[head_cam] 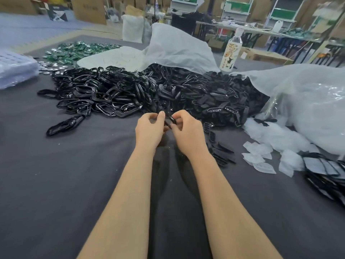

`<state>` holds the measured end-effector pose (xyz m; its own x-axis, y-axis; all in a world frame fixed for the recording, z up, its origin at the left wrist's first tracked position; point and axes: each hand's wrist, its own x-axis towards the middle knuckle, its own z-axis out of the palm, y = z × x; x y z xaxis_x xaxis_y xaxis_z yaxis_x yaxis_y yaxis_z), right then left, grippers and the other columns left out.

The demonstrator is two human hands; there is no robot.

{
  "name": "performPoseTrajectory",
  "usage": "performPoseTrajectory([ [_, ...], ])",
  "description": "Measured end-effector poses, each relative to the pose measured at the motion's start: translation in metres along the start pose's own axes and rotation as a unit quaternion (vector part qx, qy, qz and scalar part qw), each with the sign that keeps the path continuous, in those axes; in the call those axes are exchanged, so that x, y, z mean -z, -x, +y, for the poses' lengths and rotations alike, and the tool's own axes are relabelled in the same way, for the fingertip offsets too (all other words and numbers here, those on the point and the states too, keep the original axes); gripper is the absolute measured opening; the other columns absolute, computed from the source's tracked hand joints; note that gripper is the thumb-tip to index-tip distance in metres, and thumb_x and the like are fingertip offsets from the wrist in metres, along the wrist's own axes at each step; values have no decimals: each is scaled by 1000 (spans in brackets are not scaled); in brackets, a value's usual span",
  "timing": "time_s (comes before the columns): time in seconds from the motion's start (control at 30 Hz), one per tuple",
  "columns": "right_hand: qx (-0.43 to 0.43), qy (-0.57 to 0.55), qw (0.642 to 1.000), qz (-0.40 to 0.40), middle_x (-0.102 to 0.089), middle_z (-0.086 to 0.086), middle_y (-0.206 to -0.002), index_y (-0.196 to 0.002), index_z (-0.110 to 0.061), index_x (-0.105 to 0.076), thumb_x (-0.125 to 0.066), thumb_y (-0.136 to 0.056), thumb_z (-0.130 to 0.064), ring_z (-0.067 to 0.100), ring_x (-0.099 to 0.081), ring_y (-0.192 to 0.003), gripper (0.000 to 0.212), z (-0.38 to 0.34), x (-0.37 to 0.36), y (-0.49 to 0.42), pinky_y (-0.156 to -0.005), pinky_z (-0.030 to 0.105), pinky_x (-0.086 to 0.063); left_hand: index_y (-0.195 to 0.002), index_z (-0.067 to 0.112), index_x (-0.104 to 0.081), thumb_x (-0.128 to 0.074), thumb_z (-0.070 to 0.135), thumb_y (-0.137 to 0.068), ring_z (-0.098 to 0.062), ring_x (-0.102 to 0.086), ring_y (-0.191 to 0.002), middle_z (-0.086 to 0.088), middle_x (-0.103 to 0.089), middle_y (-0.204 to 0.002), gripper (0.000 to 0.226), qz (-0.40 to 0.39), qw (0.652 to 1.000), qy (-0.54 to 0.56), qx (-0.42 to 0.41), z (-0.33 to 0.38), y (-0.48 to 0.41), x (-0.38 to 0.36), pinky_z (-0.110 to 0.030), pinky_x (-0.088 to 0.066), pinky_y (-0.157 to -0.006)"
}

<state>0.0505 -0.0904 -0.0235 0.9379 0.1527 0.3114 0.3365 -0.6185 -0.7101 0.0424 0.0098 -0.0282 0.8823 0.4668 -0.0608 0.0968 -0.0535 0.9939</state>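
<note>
My left hand (149, 128) and my right hand (186, 131) meet just in front of a big heap of glossy black plastic frames (112, 90). Both pinch one small black plastic part (170, 121) between their fingertips, held a little above the dark grey table (74, 174). Most of the part is hidden by my fingers. To the right of the frames lies a heap of flat matte black pieces (224, 98). One single black frame (65, 125) lies apart on the left.
A clear plastic bag (298, 101) spills small white packets (259, 150) at the right. A labelled bottle (230, 51) stands behind the heaps. Green pieces (78, 51) and a bubble-wrap stack (15, 71) lie far left. Finished black items (326, 174) pile at the right edge.
</note>
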Motion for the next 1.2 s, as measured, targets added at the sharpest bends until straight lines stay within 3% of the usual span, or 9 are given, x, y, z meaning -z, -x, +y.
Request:
performPoseTrajectory([
  [0.1, 23, -4, 999, 29, -64, -2, -76, -94, -11, -70, -61, -85, -9, 15, -56, -73, 13, 4, 18, 4, -68, 24, -41, -124, 11, -59, -56, 34, -95, -19, -64, -102, -5, -67, -109, 37, -44, 999, -15, -24, 4, 9, -17, -42, -51, -96],
  [0.27, -2, -51, 997, -56, -72, -2, -86, -98, -15, -73, -64, -84, -12, 10, -65, -82, 17, 18, 38, 6, -77, 20, -49, -104, 11, -66, -41, 18, -102, -16, -63, -84, -2, -68, -89, 26, -90, 995, 30, -30, 1, 15, -31, -26, -57, -72],
  [0.37, -65, -126, 990, 16, -72, -1, -88, -95, -18, -70, -61, -87, -12, 15, -67, -87, 13, 32, 46, 4, -85, 34, -54, -104, 12, -62, -36, 7, -103, -6, -67, -68, 0, -68, -82, 26, -89, 993, 73, -9, -3, 18, -31, -17, -55, -57],
  [0.6, -82, -169, 982, -5, -71, -4, -89, -94, -23, -67, -64, -90, -20, 11, -67, -83, 6, 33, 33, 8, -80, 31, -55, -106, 21, -42, -33, 14, -104, 0, -56, -81, 20, -56, -86, 11, -53, 994, -8, -93, -5, 22, -41, -9, -42, -70],
  [0.7, -58, -115, 992, 5, -70, -4, -98, -106, -15, -66, -57, -93, -12, 8, -64, -90, 17, 30, 29, 9, -83, 24, -51, -103, 19, -44, -37, 17, -103, -7, -57, -84, 20, -53, -85, 8, -60, 990, -55, -116, -8, 24, -43, -15, -41, -69],
  [0.83, -23, -13, 999, 39, -67, 1, -114, -122, -13, -63, -48, -95, -7, 10, -58, -102, 31, 36, 33, 10, -81, 8, -35, -110, 25, -48, -54, 24, -97, 3, -55, -77, 17, -55, -85, 15, -36, 984, -80, -153, -9, 21, -36, 0, -39, -60],
  [0.9, -30, -25, 997, 65, -67, 0, -105, -122, -14, -62, -50, -95, -6, 5, -59, -90, 31, 39, 36, 9, -74, 1, -33, -97, 25, -55, -55, 18, -96, 0, -61, -74, 14, -61, -81, 7, -42, 980, -109, -159, -10, 20, -34, -6, -44, -62],
  [1.03, -98, -7, 984, 150, -63, -2, -96, -120, -13, -62, -50, -96, -11, 16, -60, -94, 28, 50, 45, 8, -74, 10, -33, -93, 14, -61, -53, 9, -97, 4, -62, -55, 3, -65, -75, 10, -11, 995, -9, -95, -11, 18, -34, -16, -56, -63],
  [1.2, -103, 133, 986, 10, -58, 1, -131, -118, -22, -66, -47, -92, -10, 22, -50, -121, 34, 58, 45, 10, -101, 31, -38, -111, 13, -50, -47, 5, -98, -3, -64, -54, -6, -66, -77, 15, 8, 986, 164, 20, -10, 13, -32, -17, -53, -55],
])
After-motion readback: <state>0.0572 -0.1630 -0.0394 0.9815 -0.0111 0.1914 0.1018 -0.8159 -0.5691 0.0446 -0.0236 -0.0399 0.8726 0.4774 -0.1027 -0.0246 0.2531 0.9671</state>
